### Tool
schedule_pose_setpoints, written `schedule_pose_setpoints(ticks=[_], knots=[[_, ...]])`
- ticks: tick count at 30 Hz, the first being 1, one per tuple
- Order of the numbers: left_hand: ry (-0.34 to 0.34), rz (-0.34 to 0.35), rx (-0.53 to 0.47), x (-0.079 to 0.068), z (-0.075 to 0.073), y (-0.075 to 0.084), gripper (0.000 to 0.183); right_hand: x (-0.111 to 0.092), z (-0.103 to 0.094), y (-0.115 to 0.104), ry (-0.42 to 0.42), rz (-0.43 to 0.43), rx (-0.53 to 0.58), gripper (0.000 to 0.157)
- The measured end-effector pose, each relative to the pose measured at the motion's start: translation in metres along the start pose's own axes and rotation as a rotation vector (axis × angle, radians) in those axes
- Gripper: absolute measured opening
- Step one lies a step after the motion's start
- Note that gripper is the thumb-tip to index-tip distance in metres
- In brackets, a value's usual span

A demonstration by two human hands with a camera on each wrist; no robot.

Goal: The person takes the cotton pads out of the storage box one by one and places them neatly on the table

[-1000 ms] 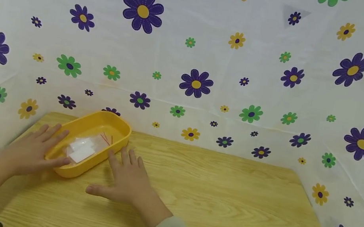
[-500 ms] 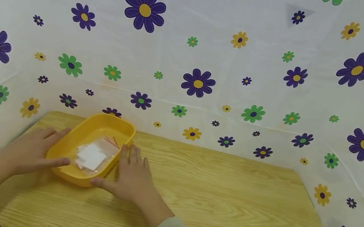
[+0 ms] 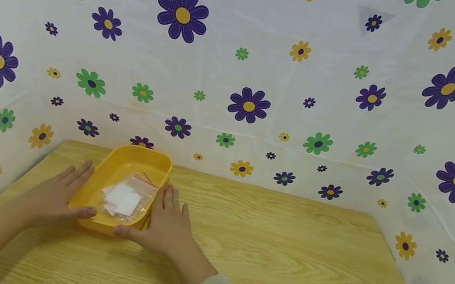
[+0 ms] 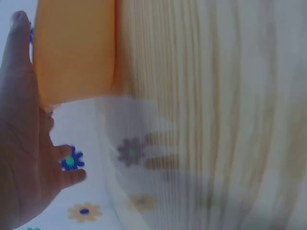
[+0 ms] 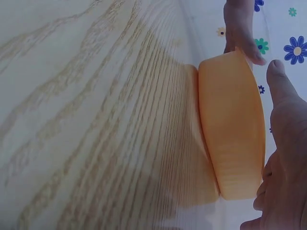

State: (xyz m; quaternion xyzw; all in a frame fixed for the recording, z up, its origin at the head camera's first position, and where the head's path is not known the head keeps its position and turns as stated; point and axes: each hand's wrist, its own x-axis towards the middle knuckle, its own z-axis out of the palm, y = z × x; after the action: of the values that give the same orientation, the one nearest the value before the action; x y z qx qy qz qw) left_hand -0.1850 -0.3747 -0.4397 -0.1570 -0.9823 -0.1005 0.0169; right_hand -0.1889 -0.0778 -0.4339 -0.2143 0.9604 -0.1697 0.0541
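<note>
A yellow plastic box (image 3: pixel 116 168) with rounded corners stands on the table at the left in the head view. Inside it lies a clear zip bag (image 3: pixel 147 190) with white pieces (image 3: pixel 127 201) and red lines at its mouth. My left hand (image 3: pixel 56 196) lies along the box's left side, thumb over the near rim. Along the right side lies my right hand (image 3: pixel 168 225), fingers straight and thumb at the near corner. The box's outer wall (image 4: pixel 76 52) shows beside the left hand in the left wrist view, and the right wrist view shows both hands flanking it.
The wooden table (image 3: pixel 272 255) extends to the right of the box. A white cloth (image 3: pixel 221 70) printed with purple, yellow and green flowers hangs behind the table and along both sides.
The box has turned and shifted a little right and nearer. My right hand has come in against its right side, and my left hand has moved right along with it.
</note>
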Motion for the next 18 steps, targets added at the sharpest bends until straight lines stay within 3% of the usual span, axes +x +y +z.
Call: schedule_pose_setpoints(ticks=[7,14,18], knots=[[0.022,0.010,0.020,0.000,0.001,0.026,0.119,-0.005,-0.002,0.014,0.002,-0.004,0.018,0.134],[-0.014,-0.035,0.027,0.010,0.006,0.042,0.118,-0.007,-0.002,0.027,-0.008,0.035,0.141,0.124],[0.010,-0.037,0.030,0.014,0.005,0.046,0.118,-0.007,-0.003,0.030,0.012,0.043,0.159,0.122]])
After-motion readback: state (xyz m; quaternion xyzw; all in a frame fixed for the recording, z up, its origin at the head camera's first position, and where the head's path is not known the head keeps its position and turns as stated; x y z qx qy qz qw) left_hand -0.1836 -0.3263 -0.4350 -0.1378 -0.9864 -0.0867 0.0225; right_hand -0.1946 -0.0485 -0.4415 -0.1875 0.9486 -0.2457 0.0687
